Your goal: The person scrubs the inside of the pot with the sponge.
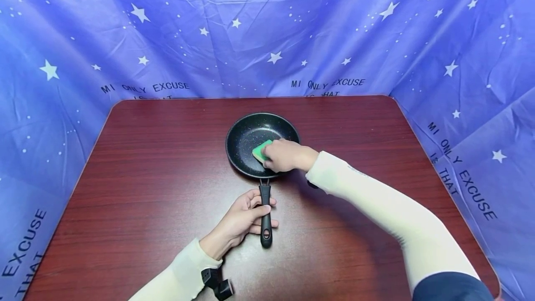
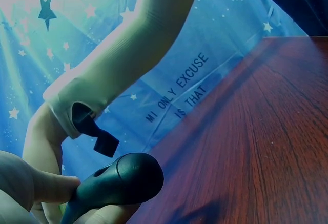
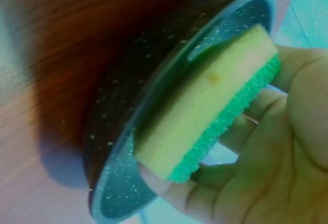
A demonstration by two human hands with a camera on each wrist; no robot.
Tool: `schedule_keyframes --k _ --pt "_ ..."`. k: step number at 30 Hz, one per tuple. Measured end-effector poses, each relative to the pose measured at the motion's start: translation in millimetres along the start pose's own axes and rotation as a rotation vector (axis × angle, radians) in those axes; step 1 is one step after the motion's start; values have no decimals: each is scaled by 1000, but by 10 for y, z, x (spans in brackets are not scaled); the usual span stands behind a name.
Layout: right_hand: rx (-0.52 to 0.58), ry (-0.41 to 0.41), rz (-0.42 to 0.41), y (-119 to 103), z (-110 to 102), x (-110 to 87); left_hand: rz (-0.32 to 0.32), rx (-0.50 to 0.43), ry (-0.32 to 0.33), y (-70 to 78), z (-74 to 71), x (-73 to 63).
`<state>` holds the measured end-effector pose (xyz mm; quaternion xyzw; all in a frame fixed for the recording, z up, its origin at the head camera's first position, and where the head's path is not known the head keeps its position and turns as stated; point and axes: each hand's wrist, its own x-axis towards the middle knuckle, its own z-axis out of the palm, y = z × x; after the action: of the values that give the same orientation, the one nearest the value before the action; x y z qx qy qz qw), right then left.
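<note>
A black speckled frying pan (image 1: 244, 140) sits over the middle of the table, its handle (image 1: 265, 217) pointing to the near side. My left hand (image 1: 244, 215) holds that handle, thumb on top and fingers beneath. In the left wrist view, the rounded handle end (image 2: 138, 178) pokes out past the thumb. My right hand (image 1: 288, 154) grips a sponge (image 1: 261, 151) inside the pan, toward its right side. The right wrist view shows the sponge (image 3: 210, 111) with a yellow body and a green scouring layer, the green side toward the palm.
The dark red wooden table (image 1: 159, 161) extends around the pan on all sides. A blue curtain (image 1: 234, 59) with white stars and printed words hangs behind and beside it. A small black camera (image 1: 217, 284) is strapped at the left wrist.
</note>
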<state>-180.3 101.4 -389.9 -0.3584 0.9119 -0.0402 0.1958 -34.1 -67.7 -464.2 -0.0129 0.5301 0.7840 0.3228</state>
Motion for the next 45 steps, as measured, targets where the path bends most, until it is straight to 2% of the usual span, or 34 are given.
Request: schedule_keyframes --k 5,9,16,23,28,35,45 --pt "14 -66 -57 -7 -57 -70 -1 1 0 -6 3 1" --pt "-39 -143 -96 48 -122 -132 -2 3 1 -9 3 4" --pt "-69 -204 -73 112 -210 -198 -4 6 10 0 5 0" --pt "-193 -170 -90 160 -237 -223 -7 7 12 8 4 -7" --pt "-240 -141 -75 227 -236 -213 -7 3 11 4 3 -2" --pt "-270 -102 -34 354 -232 -148 -2 3 11 -3 0 11" --pt "-239 -29 40 508 -199 -34 -3 8 13 0 12 3"
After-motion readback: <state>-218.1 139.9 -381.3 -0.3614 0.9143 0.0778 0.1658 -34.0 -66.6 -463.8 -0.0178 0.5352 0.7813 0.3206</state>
